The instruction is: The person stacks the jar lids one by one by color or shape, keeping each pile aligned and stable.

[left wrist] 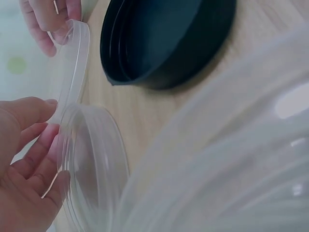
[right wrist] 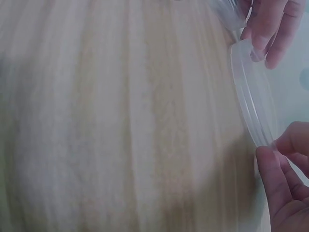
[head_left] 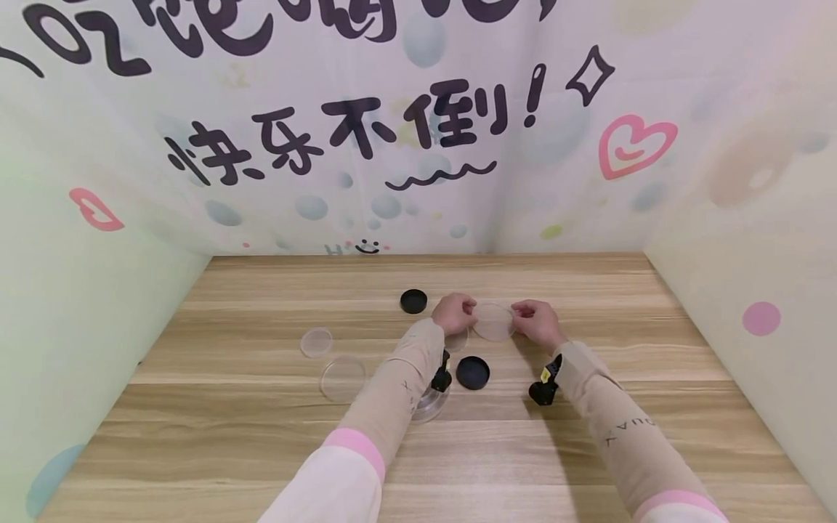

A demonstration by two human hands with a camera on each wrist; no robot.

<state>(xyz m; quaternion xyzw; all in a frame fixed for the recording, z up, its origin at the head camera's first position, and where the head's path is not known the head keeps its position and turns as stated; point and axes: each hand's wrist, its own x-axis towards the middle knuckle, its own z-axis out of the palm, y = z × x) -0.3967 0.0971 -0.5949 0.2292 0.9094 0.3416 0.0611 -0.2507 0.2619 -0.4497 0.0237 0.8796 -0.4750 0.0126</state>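
Observation:
A clear round plastic lid (head_left: 493, 322) lies between my two hands near the middle of the wooden table. My left hand (head_left: 455, 314) pinches its left edge between thumb and fingers. On the opposite edge, my right hand (right wrist: 289, 179) has the rim between thumb and fingertips. In the left wrist view, the lid's raised rim (left wrist: 77, 67) shows from the side. A clear round plastic piece with a ridged wall (left wrist: 91, 164) sits right by the left fingers; in the head view, that hand partly covers it. Closer to me is a black round lid (head_left: 474, 372), its hollow side up.
Another black round lid (head_left: 413, 301) lies behind the left hand. Two clear discs, one small (head_left: 317, 342) and one larger (head_left: 343, 378), lie to the left. Clear round plastic pieces (head_left: 429, 408) sit partly hidden under the left forearm. Printed cloth walls (head_left: 418, 218) enclose the table.

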